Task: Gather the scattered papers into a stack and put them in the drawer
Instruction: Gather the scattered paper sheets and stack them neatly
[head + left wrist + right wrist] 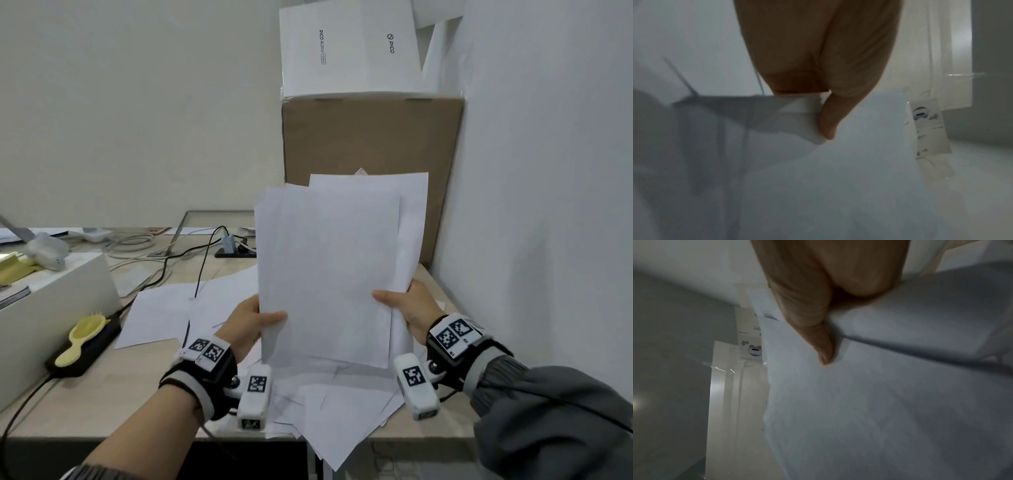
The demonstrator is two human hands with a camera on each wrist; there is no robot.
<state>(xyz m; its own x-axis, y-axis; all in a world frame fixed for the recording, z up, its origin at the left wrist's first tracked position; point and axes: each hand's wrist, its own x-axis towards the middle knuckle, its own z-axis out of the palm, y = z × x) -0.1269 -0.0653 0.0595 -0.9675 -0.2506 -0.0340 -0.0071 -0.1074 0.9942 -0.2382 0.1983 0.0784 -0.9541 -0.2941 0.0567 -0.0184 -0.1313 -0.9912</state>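
Note:
A loose bundle of white papers point(329, 270) stands upright above the desk, its sheets uneven at the top. My left hand point(255, 320) pinches the bundle's lower left edge, thumb on the front. On the lower right edge my right hand point(402, 303) grips the same way. In the left wrist view the thumb of the left hand point(828, 120) presses on the papers point(838, 178). The right wrist view shows my right hand point(824, 344) with its thumb on the sheets point(890, 394). More loose papers point(329, 411) lie scattered on the desk point(102, 404) below, some hanging over its front edge. No drawer is visible.
A brown cardboard box point(370, 137) stands behind the papers with a white box point(349, 48) on top. A white wall is close on the right. At the left lie a yellow hairbrush point(82, 337) on a black power strip, a white box point(51, 308), and cables point(178, 257).

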